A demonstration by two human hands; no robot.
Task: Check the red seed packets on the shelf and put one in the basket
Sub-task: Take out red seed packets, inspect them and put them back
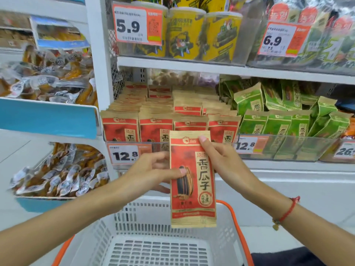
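1. A white shop shelf point(192, 63) fills the background, with a bare ledge running along the middle and price tags clipped to the front rails.
2. A white slotted basket point(138, 223) with orange handles sits low in the foreground, directly beneath both hands; nothing is visible inside it.
3. Rows of red seed packets point(153, 129) stand upright in the shelf's middle tier, just beside a block of green packets point(276, 125) to their right. Yellow tubs point(184, 33) line the tier above.
4. One red packet point(192, 179) is held upright and facing the camera, clear of the shelf and hanging above the basket's far rim.
5. The left hand point(153, 169) pinches the packet's left edge, thumb lying across the front near the printed seed, fingers behind.
6. The right hand point(224, 160) grips the upper right edge, one fingertip pressed on the top of the front face; a red string bracelet point(288, 212) circles that wrist.
7. The step in hand appears to be the check itself: the packet is presented flat for reading, not yet lowered.
8. The next move likely calls for releasing one hand and lowering the packet straight down into the basket, since it already hangs almost over the opening.
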